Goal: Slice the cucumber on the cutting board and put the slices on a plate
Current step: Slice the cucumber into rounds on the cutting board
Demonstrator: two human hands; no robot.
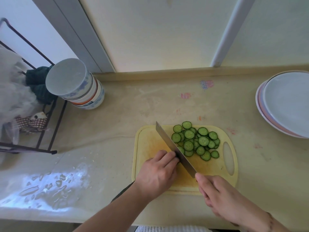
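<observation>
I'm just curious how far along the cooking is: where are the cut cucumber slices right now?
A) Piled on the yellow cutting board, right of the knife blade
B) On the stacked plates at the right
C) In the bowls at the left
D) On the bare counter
A: the cucumber slices lie heaped on the yellow cutting board, right of the knife; the stacked plates hold none.

Surface: beige stone-look surface (150, 104), faint pink stains.
Near middle: yellow plastic cutting board (143, 141).
Right edge: stacked pale plates (284, 104).
Back left: stacked upturned bowls (75, 84).
Left: black wire rack (48, 131).
</observation>
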